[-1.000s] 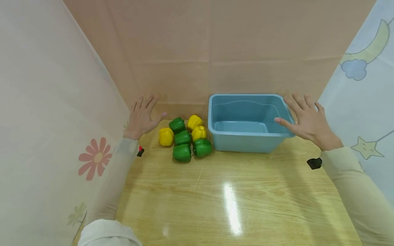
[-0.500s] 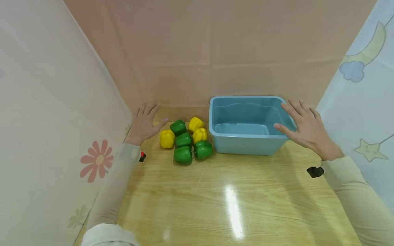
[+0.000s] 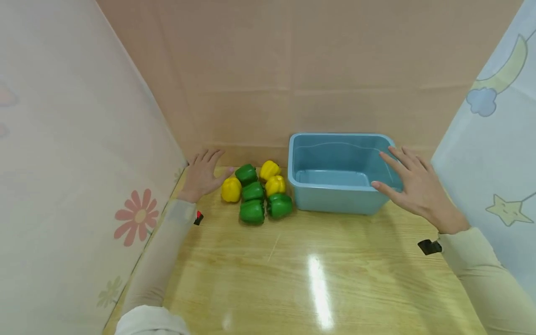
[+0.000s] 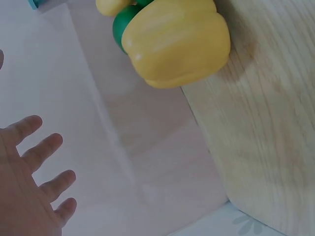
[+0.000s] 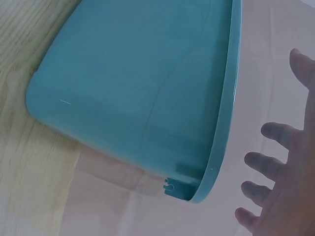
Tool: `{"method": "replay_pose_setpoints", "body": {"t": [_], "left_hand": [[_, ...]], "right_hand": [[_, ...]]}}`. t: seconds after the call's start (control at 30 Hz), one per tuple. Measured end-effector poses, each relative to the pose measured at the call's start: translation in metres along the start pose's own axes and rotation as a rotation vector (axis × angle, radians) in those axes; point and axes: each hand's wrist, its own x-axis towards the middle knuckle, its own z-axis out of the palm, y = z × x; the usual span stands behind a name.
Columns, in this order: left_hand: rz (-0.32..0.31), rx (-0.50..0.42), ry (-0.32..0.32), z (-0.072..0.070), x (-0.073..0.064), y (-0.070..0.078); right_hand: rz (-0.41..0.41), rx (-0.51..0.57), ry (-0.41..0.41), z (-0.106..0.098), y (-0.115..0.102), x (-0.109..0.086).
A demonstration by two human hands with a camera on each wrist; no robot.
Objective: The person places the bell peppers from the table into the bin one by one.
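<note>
My left hand (image 3: pixel 201 179) hovers with fingers spread, just left of a cluster of bell peppers on the table, holding nothing. The nearest is a yellow bell pepper (image 3: pixel 231 190), which shows large in the left wrist view (image 4: pixel 177 44). Beside it lie several green bell peppers, among them a front green one (image 3: pixel 252 211), and two more yellow bell peppers (image 3: pixel 275 185). At the right end of a blue plastic bin (image 3: pixel 335 200), my right hand (image 3: pixel 420 190) is spread, its thumb and fingertips overlapping the rim in the head view. The right wrist view shows those fingers apart from the bin wall (image 5: pixel 133 88).
The wooden table (image 3: pixel 251 274) meets a plain pinkish-brown sheet (image 3: pixel 234 70) behind the bin and peppers. Pale printed sheets stand at the left (image 3: pixel 75 139) and right (image 3: pixel 485 153). The bin's visible floor is bare.
Both hands have come down a little in the head view, fingers still spread. The whole head view has shifted slightly. Peppers and bin keep their places relative to each other.
</note>
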Motion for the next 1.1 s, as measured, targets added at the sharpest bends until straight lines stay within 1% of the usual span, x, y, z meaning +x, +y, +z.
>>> {"method": "replay_pose_setpoints", "body": {"t": [0.27,0.53,0.7,0.83,1.1], "left_hand": [[0.008,-0.013,0.003,0.008,-0.002,0.0],[0.017,-0.057,-0.002,0.014,-0.004,0.001],[0.036,-0.058,0.023,0.019,-0.003,0.003],[0.039,-0.056,0.036,0.023,-0.002,0.002],[0.035,-0.059,-0.008,0.032,-0.007,0.001]], "right_hand": [[-0.047,0.016,0.052,0.009,-0.004,-0.006],[-0.086,0.015,0.099,0.013,-0.007,-0.013],[-0.108,0.023,0.13,0.015,-0.008,-0.015],[-0.113,0.038,0.134,0.019,-0.01,-0.017],[-0.144,0.039,0.141,0.028,-0.015,-0.024]]}}
